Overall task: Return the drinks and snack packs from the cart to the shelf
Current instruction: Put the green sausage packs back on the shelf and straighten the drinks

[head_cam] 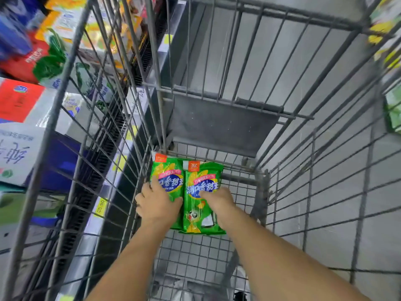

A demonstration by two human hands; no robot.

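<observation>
Two green snack packs lie side by side on the wire floor of the grey cart (pixel 308 192), at its far end. My left hand (pixel 157 205) lies on the left snack pack (pixel 167 170), fingers curled over its lower half. My right hand (pixel 219 202) presses on the right snack pack (pixel 202 187), thumb across its blue label. Whether either pack is lifted off the cart floor I cannot tell. No drinks show inside the cart.
The shelf (pixel 102 153) runs along the left, outside the cart's wire wall, holding boxed cartons (pixel 19 101) and yellow price tags (pixel 101 206). A folded grey seat flap (pixel 223 124) hangs over the cart's far end. More green packs (pixel 393 109) sit at the right edge.
</observation>
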